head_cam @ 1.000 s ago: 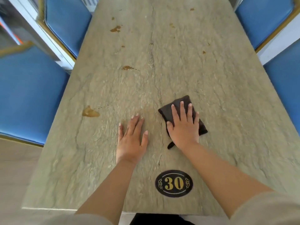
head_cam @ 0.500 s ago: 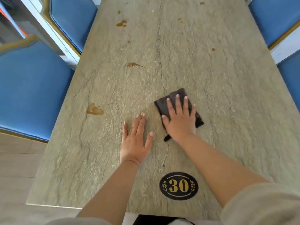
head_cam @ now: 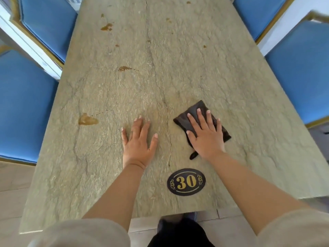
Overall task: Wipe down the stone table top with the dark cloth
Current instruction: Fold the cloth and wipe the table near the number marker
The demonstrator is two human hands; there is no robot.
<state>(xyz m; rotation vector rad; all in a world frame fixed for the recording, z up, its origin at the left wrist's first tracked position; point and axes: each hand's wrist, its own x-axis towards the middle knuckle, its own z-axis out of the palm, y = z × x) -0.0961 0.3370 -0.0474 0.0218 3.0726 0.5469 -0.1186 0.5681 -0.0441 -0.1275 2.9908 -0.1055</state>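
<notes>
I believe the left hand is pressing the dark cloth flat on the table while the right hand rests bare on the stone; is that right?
Not quite: the hands are swapped. In the head view the right hand presses the cloth flat, and the left hand rests bare on the table.

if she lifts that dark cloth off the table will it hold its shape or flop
Probably flop: the cloth looks thin, folded and creased, with a loose tail poking out by the right hand. Likely light. Under flat fingers it should slide across the table.

short beige sleeves (bare forearms), dark trousers
</notes>
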